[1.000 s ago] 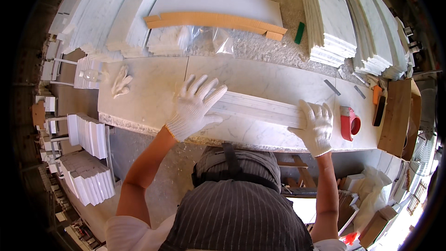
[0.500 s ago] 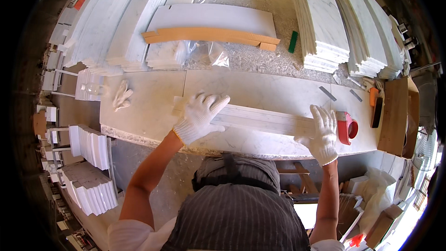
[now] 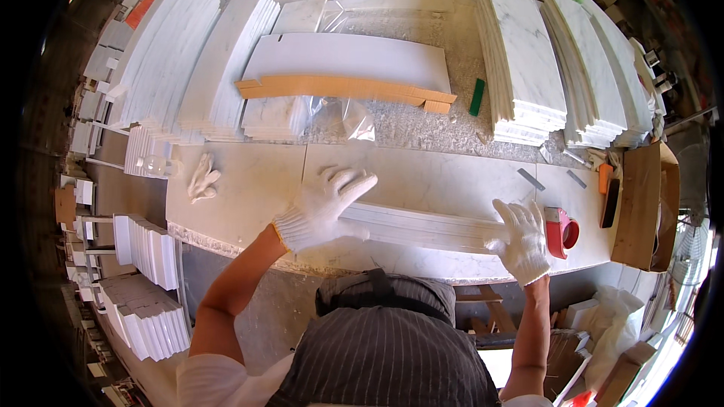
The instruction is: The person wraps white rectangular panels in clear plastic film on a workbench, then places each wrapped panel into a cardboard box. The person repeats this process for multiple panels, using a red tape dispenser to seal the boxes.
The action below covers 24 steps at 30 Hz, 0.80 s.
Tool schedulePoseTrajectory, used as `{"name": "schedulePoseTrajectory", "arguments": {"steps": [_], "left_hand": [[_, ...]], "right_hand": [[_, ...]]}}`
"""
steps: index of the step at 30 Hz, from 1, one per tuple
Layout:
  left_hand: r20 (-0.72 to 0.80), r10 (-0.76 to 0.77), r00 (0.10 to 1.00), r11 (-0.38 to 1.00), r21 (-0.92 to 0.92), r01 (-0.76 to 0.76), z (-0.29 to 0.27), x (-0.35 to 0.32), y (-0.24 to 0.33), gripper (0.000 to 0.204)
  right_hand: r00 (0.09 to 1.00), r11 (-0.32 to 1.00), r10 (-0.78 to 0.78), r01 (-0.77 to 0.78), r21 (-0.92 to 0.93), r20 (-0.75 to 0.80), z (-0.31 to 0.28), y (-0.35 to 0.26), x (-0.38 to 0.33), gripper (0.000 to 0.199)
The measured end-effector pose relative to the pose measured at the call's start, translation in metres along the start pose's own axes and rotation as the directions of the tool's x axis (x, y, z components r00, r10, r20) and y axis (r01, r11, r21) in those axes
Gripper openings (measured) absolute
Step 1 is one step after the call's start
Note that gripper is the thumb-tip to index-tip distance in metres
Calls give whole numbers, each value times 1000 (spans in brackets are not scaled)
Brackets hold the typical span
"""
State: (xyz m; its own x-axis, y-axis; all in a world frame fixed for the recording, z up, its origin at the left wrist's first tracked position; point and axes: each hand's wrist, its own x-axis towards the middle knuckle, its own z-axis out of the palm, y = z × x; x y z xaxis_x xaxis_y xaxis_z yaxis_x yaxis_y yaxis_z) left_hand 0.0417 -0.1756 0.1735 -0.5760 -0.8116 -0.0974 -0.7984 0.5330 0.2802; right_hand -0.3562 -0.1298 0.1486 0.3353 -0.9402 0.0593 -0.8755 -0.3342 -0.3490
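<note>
Since the earlier frame the left hand (image 3: 320, 207) has been sliding a little toward the near left end of the marble moulding strip (image 3: 422, 227), while the right hand (image 3: 522, 240) is staying at the opposite end. The strip is lying flat on the marble worktop (image 3: 249, 181), close to its near edge, with its long axis running left to right across the view and dipping slightly toward the right. The left hand, in a white knit glove, is resting palm down on the strip's left end with its fingers spread wide and pointing up and to the right. The right hand, also gloved, is lying over the right end with its fingers fanned, the thumb curling at the strip's side. Just beside the right hand a red tape roll (image 3: 562, 231) is sitting on the worktop. A spare white glove (image 3: 201, 178) is lying well to the left. Beyond the strip, stacks of marble slabs (image 3: 524, 68) are standing, and a wooden batten (image 3: 343, 89) is lying along a white panel.
</note>
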Motion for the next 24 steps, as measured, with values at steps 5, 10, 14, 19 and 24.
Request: {"name": "schedulePoseTrajectory", "arguments": {"steps": [5, 10, 14, 19, 24], "left_hand": [[-127, -107, 986, 991, 69, 117, -25, 71, -51, 62], [-287, -64, 956, 926, 340, 165, 2, 150, -117, 54], [-178, -165, 970, 881, 415, 226, 26, 187, -138, 40], [-298, -67, 952, 900, 394, 187, 9, 206, -128, 13], [-446, 263, 855, 845, 534, 19, -64, 172, -53, 13]], "right_hand": [[1000, 1000, 21, -21, 17, 12, -2, -2, 15, 71], [996, 968, 37, -15, 252, -81, -1, -15, 29, 64], [977, 491, 197, -167, 855, 78, 4, -54, 44, 59], [954, -98, 117, -266, 959, 277, 24, -75, 62, 65], [971, -467, 134, -112, 877, 196, 0, -99, 115, 68]]}}
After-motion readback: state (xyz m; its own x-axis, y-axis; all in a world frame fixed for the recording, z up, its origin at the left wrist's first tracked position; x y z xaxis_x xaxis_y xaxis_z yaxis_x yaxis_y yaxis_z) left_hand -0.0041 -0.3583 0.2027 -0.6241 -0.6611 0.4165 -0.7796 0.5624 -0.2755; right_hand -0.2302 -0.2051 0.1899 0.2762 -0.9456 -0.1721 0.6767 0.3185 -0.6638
